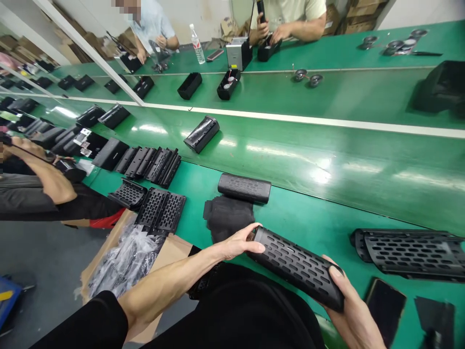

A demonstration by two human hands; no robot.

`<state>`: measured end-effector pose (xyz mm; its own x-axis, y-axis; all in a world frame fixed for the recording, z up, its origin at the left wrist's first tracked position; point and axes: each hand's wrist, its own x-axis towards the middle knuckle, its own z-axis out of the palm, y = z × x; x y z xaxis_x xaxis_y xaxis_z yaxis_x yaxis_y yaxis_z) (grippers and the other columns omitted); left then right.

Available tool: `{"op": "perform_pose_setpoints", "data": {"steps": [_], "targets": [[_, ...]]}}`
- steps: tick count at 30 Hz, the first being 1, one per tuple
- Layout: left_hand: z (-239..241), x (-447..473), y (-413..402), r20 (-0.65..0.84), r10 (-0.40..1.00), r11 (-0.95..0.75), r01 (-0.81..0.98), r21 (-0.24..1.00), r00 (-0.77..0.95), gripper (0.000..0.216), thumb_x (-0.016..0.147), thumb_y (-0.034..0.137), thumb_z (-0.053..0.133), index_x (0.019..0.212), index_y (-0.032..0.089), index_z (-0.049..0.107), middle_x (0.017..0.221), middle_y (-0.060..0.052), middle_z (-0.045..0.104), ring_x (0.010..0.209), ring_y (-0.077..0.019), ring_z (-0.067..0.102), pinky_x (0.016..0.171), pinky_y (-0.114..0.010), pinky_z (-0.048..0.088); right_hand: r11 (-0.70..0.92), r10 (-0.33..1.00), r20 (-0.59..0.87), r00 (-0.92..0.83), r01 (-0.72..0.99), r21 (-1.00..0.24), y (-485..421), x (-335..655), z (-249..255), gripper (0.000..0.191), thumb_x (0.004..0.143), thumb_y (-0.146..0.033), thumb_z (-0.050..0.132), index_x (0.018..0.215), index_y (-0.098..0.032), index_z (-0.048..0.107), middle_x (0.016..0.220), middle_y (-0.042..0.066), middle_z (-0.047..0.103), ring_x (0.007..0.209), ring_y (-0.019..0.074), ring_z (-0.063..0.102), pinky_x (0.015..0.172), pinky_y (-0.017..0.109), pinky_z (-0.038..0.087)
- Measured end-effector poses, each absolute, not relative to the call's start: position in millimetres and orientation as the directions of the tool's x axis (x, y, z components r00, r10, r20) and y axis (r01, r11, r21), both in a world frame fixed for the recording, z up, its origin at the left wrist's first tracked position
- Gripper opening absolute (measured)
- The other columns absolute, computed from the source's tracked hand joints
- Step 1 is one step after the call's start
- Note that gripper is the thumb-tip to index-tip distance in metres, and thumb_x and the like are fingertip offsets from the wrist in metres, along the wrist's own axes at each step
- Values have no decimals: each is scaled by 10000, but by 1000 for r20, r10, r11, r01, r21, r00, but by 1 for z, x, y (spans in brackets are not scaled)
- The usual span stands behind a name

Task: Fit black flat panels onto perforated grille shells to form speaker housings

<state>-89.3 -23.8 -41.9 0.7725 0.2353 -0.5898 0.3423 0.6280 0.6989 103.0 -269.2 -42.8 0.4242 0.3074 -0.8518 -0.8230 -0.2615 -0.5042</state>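
Note:
Between my two hands is a long black speaker grille (296, 261) with rows of oval slots, tilted above the green table. My left hand (243, 242) grips its far left end, thumb on top. At the other end, my right hand (347, 295) wraps round the near right corner. Just beyond my left hand lies a stack of black cloth pieces (230, 215), and behind that rests a black slotted cover (244, 188). More black grilles (410, 252) lie to the right of my right hand.
A cardboard box (174, 249) of plastic-wrapped parts stands at left, near slotted panels (162, 211). A phone (385, 310) lies at lower right. A black housing (202, 134) sits on the green conveyor (290, 145). Co-workers sit across and at left.

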Motion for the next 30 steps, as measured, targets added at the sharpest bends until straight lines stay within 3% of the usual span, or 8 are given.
{"op": "perform_pose_setpoints", "data": {"steps": [4,10,14,18,21,24,27,30], "targets": [[-43,-92,-28,-558,280,596,315,739,781,868,691,362,863,1460,200,493,1192,-77,680,1180,-292,615,1075,-439,437,-272,328,-825,461,-790,-550,-267,101,-40,736,778,-573,822,1428,-323,584,1280,28,718,1201,296,654,974,398,562],[-33,-101,-19,-521,158,569,354,742,839,1217,695,365,910,1667,289,182,1482,-126,563,1409,-337,519,1191,-505,376,-278,410,-795,448,-768,-577,-273,92,-23,776,844,-622,734,1528,-355,485,1429,53,644,1355,322,556,1154,506,396],[-25,-100,-12,-480,157,544,330,771,863,1172,648,327,943,1625,309,297,1466,-121,561,1370,-349,548,1162,-511,414,-398,498,-747,441,-649,-649,-286,89,-21,973,751,-550,845,1592,-437,370,1541,28,551,1440,321,464,1207,493,293],[-22,-97,-5,-430,159,514,298,804,889,1104,646,325,943,1587,309,366,1399,-108,592,1317,-339,577,1126,-487,443,-454,530,-712,461,-555,-697,-296,96,-32,1098,636,-572,915,1577,-385,381,1512,93,562,1411,355,481,1192,513,305],[-24,-92,2,-434,137,484,322,814,890,1101,652,342,938,1593,293,368,1385,-109,604,1298,-327,586,1101,-466,462,-474,543,-696,470,-514,-715,-297,95,-33,1077,675,-599,884,1586,-382,352,1540,98,523,1400,349,482,1188,523,312],[-26,-82,11,-434,150,442,332,833,888,1110,659,375,939,1605,283,366,1336,-107,643,1230,-296,630,1039,-430,504,-459,554,-685,473,-513,-725,-292,85,-30,1017,689,-579,881,1558,-373,395,1491,101,548,1299,342,546,1042,470,485],[-31,-78,26,-415,346,418,258,871,842,1060,700,497,886,1598,286,364,1273,-109,675,989,-222,704,850,-363,568,-329,518,-677,523,-609,-722,-273,79,-32,910,654,-495,913,1452,-344,503,1438,100,561,1099,311,611,764,398,578],[-41,-99,40,-398,738,270,301,915,545,716,791,599,737,1369,213,566,1079,-80,716,758,-145,668,657,-265,522,-174,491,-627,605,-638,-750,-230,93,-40,782,656,-448,906,1354,-313,578,1459,108,542,1109,335,613,724,462,592]]}}
